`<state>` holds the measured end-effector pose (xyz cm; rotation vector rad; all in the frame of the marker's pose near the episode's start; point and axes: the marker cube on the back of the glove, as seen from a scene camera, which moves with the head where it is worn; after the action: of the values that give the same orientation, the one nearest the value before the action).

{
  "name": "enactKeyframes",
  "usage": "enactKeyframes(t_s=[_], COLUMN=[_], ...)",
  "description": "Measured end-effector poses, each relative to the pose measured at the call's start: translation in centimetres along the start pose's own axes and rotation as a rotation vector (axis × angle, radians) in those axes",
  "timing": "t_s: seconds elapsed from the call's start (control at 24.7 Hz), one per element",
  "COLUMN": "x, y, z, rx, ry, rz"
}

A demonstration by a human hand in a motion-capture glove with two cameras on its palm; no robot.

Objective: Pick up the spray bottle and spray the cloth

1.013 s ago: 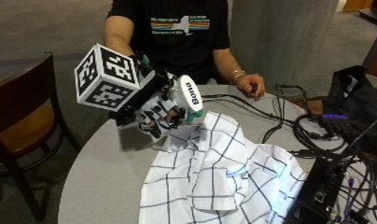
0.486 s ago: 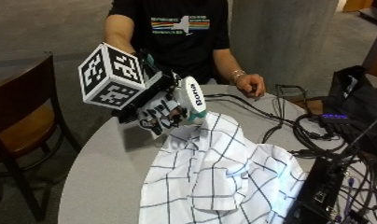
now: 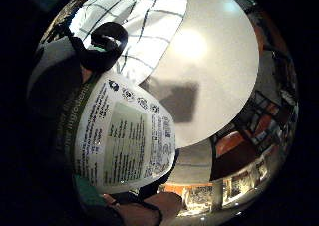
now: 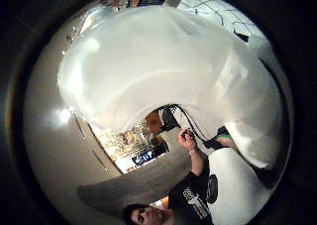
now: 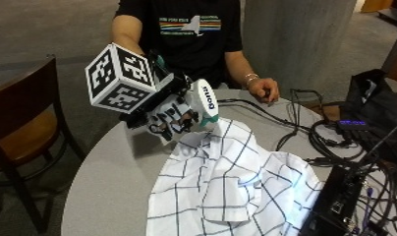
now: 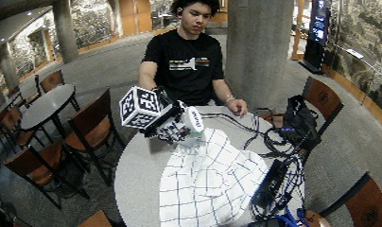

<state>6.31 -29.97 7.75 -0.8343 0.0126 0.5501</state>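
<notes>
Spray bottle, white plastic with a printed label and a teal part, was held tilted in the air above the near edge of the cloth; the gloved right hand had its fingers curled around the body; the nozzle was hidden behind the hand in the outside view. White cloth with a thin dark check lay crumpled on the round grey table; farther back, the bare hand rested on the table edge beside black cables.
</notes>
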Motion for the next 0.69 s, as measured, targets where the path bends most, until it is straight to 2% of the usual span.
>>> enactKeyframes(t_s=[0.49, 0.69], x=[0.0, -1.2], y=[0.4, 2.8], z=[-0.3, -0.8], rx=[0.040, 0.115], ry=[-0.048, -0.163], rz=[-0.040, -0.188])
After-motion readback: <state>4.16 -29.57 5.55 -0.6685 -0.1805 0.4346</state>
